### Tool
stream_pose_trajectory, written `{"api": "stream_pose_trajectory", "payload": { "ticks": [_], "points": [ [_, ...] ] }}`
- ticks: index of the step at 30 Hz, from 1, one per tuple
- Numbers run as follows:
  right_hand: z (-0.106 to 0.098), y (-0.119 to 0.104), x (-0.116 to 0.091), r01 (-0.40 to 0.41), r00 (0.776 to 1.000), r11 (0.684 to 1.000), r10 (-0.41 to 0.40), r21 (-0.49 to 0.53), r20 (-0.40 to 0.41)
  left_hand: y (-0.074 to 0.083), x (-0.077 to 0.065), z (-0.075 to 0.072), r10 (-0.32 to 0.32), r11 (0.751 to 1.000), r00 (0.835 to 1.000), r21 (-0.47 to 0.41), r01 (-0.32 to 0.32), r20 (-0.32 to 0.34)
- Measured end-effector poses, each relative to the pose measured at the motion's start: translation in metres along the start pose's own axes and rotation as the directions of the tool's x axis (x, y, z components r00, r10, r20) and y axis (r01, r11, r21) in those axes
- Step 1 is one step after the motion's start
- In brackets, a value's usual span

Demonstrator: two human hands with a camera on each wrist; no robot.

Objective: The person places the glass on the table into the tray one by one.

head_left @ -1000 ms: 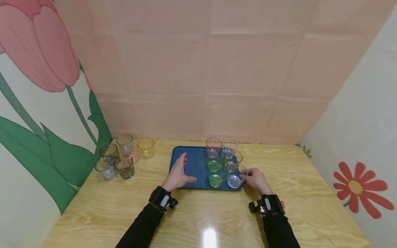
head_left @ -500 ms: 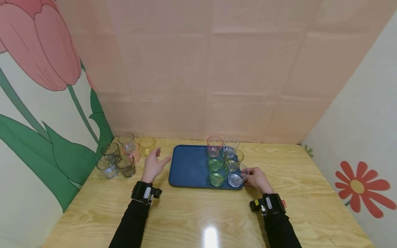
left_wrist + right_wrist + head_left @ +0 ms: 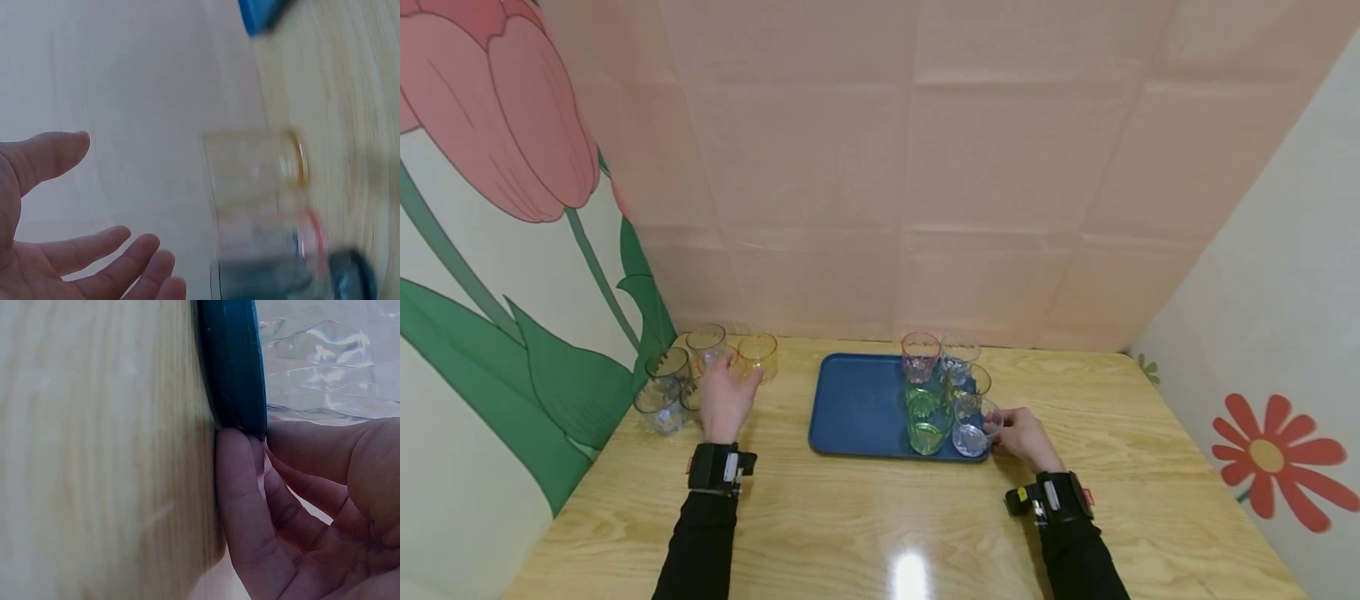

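Note:
My left hand (image 3: pixel 727 402) reaches over the left-hand group of glasses, thumb and fingers spread apart. In the left wrist view nothing lies between its fingers; a yellow glass (image 3: pixel 253 169), a pink glass (image 3: pixel 265 234) and a dark grey glass (image 3: pixel 269 281) stand in a row beyond them. The hand overlaps the grey and pink ones in the head view. My right hand (image 3: pixel 1028 440) pinches the right front corner of a blue tray (image 3: pixel 856 404), thumb over the rim and a finger low against its edge. Near that thumb stands a clear glass (image 3: pixel 970 433) on the tray.
Green glasses (image 3: pixel 928 427), a pink-rimmed glass (image 3: pixel 920 354) and others fill the tray's right half. Further left are a smoky glass (image 3: pixel 667 362), a clear bluish glass (image 3: pixel 660 412) and a back glass (image 3: pixel 705 337). A pink-covered wall (image 3: pixel 895 208) rises behind the wooden table (image 3: pixel 850 525).
My left hand has moved left from above the tray to the left-hand glasses. The right hand has stayed at the tray's corner.

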State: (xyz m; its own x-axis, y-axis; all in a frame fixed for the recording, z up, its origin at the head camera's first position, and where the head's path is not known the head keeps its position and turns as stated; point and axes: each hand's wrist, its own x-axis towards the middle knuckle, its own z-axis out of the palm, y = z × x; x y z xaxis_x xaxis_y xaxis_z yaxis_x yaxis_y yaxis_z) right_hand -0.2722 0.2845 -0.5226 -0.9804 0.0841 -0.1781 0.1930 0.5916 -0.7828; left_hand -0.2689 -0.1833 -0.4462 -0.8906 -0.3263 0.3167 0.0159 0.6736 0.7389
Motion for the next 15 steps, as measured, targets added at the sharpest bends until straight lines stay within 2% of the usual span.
{"api": "stream_pose_trajectory", "payload": {
  "ticks": [3,5,15],
  "points": [
    [0.000,0.000,0.000,0.005,1.000,1.000,-0.005,0.000,-0.001,-0.006,0.002,-0.008,-0.042,0.997,0.997,0.067,0.047,-0.069],
    [0.000,0.001,0.001,0.007,1.000,1.000,-0.007,0.001,0.000,-0.010,0.001,-0.013,-0.074,0.990,0.994,0.112,0.083,-0.085],
    [0.000,0.001,0.002,0.000,1.000,1.000,0.000,0.000,0.010,-0.024,0.003,-0.021,-0.155,0.969,0.988,0.190,0.157,-0.028]
  ]
}}
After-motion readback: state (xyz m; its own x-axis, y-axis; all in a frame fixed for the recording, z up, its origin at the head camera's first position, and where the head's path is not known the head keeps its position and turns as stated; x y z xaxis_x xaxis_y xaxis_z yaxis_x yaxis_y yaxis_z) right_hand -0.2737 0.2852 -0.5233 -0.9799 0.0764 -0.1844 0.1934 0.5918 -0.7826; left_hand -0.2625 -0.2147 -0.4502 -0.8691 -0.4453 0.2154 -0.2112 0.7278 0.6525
